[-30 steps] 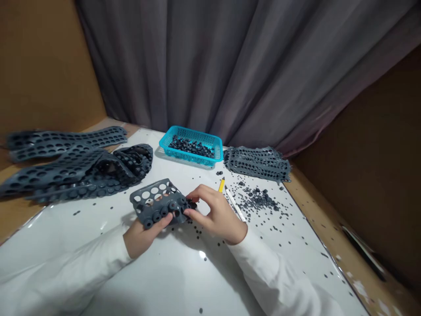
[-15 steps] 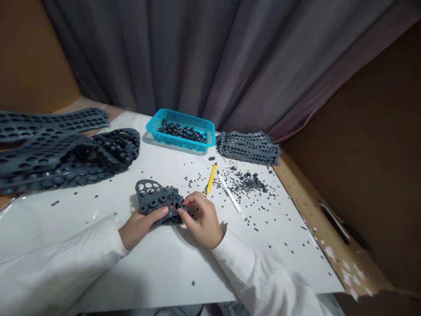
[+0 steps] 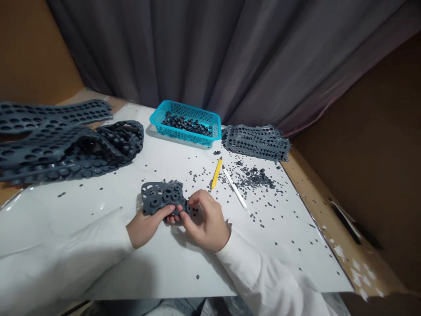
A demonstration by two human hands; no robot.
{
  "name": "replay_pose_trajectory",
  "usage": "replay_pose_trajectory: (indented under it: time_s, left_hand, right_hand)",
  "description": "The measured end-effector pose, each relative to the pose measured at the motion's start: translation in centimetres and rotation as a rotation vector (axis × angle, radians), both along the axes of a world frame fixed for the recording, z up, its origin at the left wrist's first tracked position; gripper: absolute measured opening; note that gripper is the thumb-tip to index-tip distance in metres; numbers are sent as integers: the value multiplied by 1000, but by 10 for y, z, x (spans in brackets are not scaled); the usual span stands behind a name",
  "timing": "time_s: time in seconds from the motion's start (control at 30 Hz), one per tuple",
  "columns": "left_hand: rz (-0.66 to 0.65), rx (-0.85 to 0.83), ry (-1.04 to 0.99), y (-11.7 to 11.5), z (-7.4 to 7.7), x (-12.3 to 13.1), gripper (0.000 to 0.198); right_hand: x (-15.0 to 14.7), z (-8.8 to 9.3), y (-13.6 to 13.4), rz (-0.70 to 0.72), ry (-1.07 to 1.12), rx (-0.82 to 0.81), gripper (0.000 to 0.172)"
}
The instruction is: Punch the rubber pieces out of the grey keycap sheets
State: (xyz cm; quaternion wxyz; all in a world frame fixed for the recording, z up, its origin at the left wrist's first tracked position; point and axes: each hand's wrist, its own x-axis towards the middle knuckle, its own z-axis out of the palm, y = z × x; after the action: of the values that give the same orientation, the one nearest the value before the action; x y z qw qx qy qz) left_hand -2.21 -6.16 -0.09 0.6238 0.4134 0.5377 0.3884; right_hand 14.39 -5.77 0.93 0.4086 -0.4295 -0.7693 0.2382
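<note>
Over the surface [image 3: 171, 272], near its front edge, the left hand [image 3: 144, 227] clasps a partly covered gray sheet [image 3: 161, 198]; whether the right hand [image 3: 208, 223] grips is unclear.

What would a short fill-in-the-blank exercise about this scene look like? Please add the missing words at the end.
1. The left hand lays its ____ across the perforated grey piece.
2. Beside the yellow tool lies a slim tool coloured ____.
3. In the picture, the blue basket stands to the ____ of the perforated stack.
4. Behind the white tabletop hangs a dark ____.

Missing words: thumb; white; left; curtain.
</note>
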Motion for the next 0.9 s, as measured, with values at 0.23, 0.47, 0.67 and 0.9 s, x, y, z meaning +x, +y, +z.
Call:
replay_pose_trajectory:
  time_s: [0.23,0.47,0.67,0.9]
  left_hand:
    - [-16,335,240,-9,-13,-2,10]
    - [-212,245,299,-4,1,-5,33]
    - [-286,186,-54,5,10,-9,51]
    - [-262,289,-27,5,9,-9,52]
  right_hand:
    - [8,6,5,218,-351,-1,27]
    - [1,5,-2,436,-4,-147,27]
    - [0,5,0,197,348,-312,30]
    - [-5,7,-4,-8,410,-247,30]
